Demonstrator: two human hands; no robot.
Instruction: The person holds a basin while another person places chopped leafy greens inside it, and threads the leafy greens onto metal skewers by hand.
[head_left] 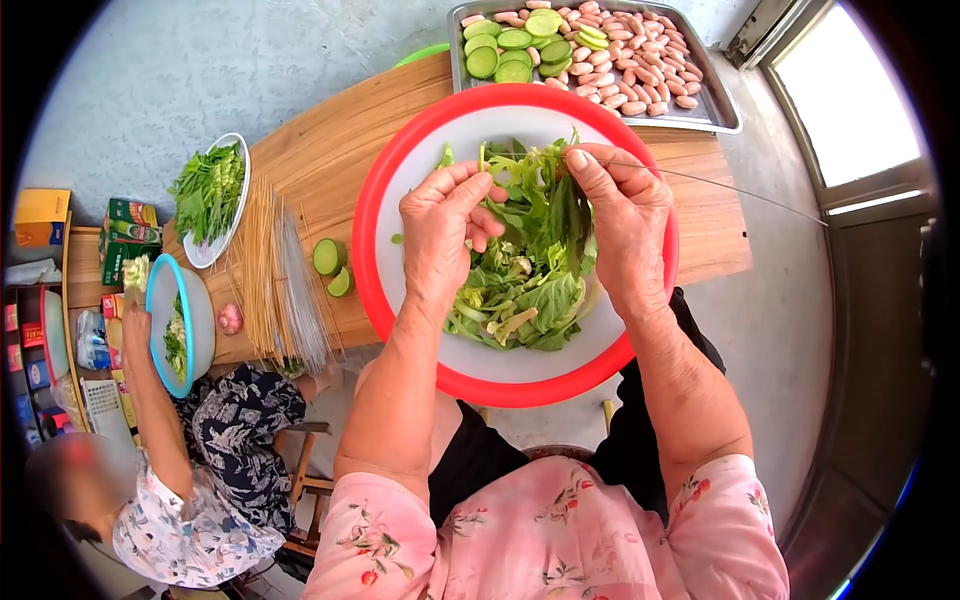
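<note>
Above a large red-rimmed white basin (368, 240), both my hands are closed in pinches. My right hand (630, 215) grips a thin metal skewer (740, 187), whose long end sticks out to the right. Leafy greens (548, 195) hang just below those fingers, and whether they are threaded on the skewer I cannot tell. My left hand (445, 225) pinches a small green stem (482, 157) at the skewer's left end. Loose lettuce-like leaves (540, 310) lie in the basin beneath both hands.
A metal tray (715, 118) holds small sausages and sliced green rounds. Bamboo skewers (262, 270), metal skewers (300, 290), cut green vegetable (328, 257) and garlic (230, 319) lie on the wooden table (330, 130). At left, a co-worker (200, 520) reaches beside a blue-rimmed basin (205, 320); a plate of greens (240, 190) stands behind.
</note>
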